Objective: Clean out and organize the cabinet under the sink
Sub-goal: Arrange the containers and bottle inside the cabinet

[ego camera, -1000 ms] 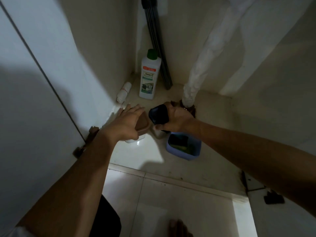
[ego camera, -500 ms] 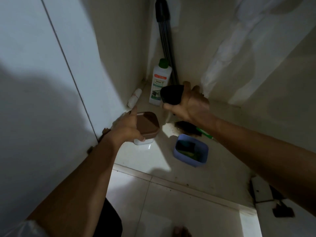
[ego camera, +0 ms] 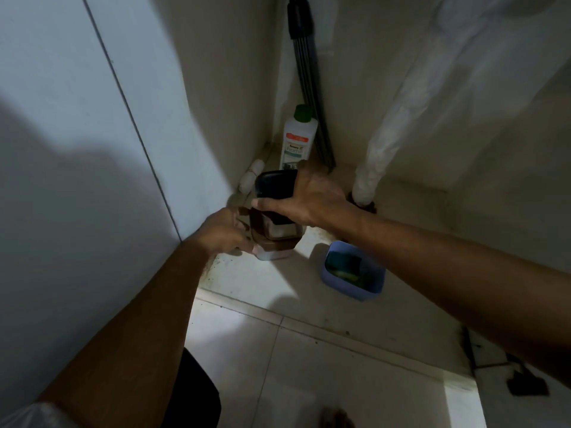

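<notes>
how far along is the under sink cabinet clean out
Early. Done: nothing clearly finished; the cabinet floor shows grime. In hand: the right hand holds a dark-lidded container atop the brown-lidded container that the left hand grips. Left: the green-capped bottle, blue tub and small white roll sit inside.

Glossy floor tiles point(ego camera: 309, 372), smooth plastic bottle point(ego camera: 298, 140), matt blue plastic tub point(ego camera: 349, 287).
</notes>
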### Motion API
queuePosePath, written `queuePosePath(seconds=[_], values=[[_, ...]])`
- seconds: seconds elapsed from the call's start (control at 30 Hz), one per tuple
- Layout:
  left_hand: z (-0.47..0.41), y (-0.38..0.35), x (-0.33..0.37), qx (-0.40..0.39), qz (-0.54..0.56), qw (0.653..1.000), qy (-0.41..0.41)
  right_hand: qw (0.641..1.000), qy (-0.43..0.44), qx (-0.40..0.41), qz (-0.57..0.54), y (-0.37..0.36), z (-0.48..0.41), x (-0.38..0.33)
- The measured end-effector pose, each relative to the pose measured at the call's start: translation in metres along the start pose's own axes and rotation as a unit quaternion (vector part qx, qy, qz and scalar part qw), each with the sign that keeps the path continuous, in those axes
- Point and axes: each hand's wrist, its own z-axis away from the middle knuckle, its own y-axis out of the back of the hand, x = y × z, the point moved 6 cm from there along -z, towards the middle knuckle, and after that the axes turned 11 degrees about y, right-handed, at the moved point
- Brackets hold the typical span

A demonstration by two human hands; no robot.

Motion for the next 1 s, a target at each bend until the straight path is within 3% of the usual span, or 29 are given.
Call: queuePosePath(seconds=[0.23, 0.53, 0.67, 0.73, 0.83, 0.93, 1.0], values=[[-0.001, -0.003, 0.008, 0.043, -0.042, 0.998, -0.034, 1.000, -0.018, -0.005, 0.004, -0.005, -0.007, -0.008], [0.001, -0.006, 0.012, 0.026, -0.028, 0.998, -0.054, 0.998, -0.023, -0.020, -0.057, -0.003, -0.002, -0.007], [0.009, -0.016, 0.026, 0.007, 0.004, 0.994, -0.112, 0.988, -0.023, 0.002, -0.154, 0.005, 0.012, 0.007], [0.007, -0.019, 0.029, 0.013, 0.024, 0.993, -0.119, 0.993, 0.008, 0.057, -0.105, 0.016, 0.021, 0.029], [0.001, -0.023, 0.027, 0.009, 0.042, 0.994, -0.105, 0.988, 0.042, 0.129, 0.076, 0.034, 0.038, 0.075], [-0.006, -0.025, 0.025, 0.003, 0.040, 0.996, -0.084, 0.969, 0.026, 0.141, 0.202, 0.040, 0.053, 0.133], [-0.010, -0.026, 0.023, 0.001, 0.046, 0.996, -0.075, 0.963, 0.003, 0.171, 0.207, 0.041, 0.062, 0.171]])
